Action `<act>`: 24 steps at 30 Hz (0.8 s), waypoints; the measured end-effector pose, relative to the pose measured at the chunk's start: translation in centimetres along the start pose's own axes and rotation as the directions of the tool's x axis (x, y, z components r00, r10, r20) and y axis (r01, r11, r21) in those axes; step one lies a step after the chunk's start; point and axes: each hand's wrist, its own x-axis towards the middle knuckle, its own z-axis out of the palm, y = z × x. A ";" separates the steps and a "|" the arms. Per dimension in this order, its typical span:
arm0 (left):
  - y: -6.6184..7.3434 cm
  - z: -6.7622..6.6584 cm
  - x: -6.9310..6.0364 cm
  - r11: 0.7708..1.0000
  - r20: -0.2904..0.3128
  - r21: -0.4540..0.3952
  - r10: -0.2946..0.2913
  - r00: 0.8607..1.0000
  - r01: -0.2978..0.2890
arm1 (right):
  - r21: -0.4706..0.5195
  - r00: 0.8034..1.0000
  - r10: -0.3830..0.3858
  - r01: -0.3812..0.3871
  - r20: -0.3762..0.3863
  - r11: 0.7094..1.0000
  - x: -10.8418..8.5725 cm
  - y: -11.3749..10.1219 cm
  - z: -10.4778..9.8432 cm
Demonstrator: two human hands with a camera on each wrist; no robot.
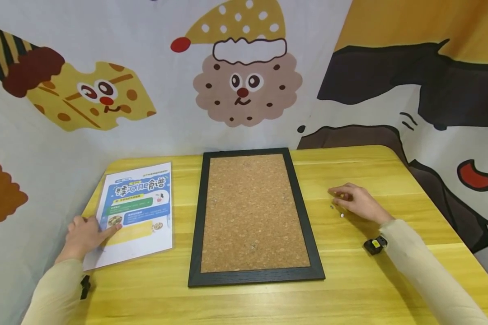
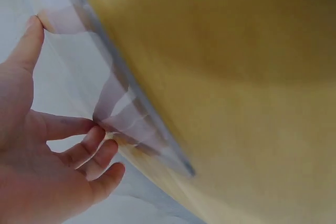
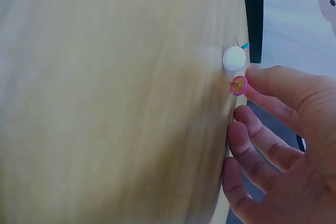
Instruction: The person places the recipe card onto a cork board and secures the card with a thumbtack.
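A glossy, laminated-looking printed sheet (image 1: pixel 140 216) with blue, green and yellow blocks lies at the table's left. My left hand (image 1: pixel 85 234) rests on its left edge, thumb stretched over the print. In the left wrist view the thumb and index fingertips touch the sheet's shiny surface (image 2: pixel 79 61), which mirrors them. Right of the board, my right hand (image 1: pixel 358 201) hovers low over the table. Its thumb and index finger pinch a pink thumbtack (image 3: pixel 240 85). Close by lie a white thumbtack (image 1: pixel 342 215) and a small blue tack (image 1: pixel 331 206).
A corkboard (image 1: pixel 252 216) in a black frame lies flat at mid-table, between both hands. The yellow wood-grain table (image 1: pixel 252 307) meets a cartoon-printed cloth (image 1: pixel 162 90) at its back. A black wrist device (image 1: pixel 375 245) hangs beneath the right sleeve.
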 end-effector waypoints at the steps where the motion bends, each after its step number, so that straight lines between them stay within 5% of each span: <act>1: 0.0 -0.1 0.0 1.000 0.000 0.003 -0.001 1.000 0.001 | 0.005 1.000 0.004 -0.004 -0.001 1.000 0.0 0.0 0.0; 17: 0.7 -0.9 0.2 0.994 0.064 -0.032 -0.104 0.993 0.106 | 0.077 0.999 0.048 -0.048 -0.007 0.996 0.0 0.4 0.3; 24: 0.9 -0.7 0.0 0.975 0.093 -0.110 -0.185 0.978 0.195 | 0.095 0.999 0.054 -0.054 -0.003 0.994 -0.1 0.3 0.3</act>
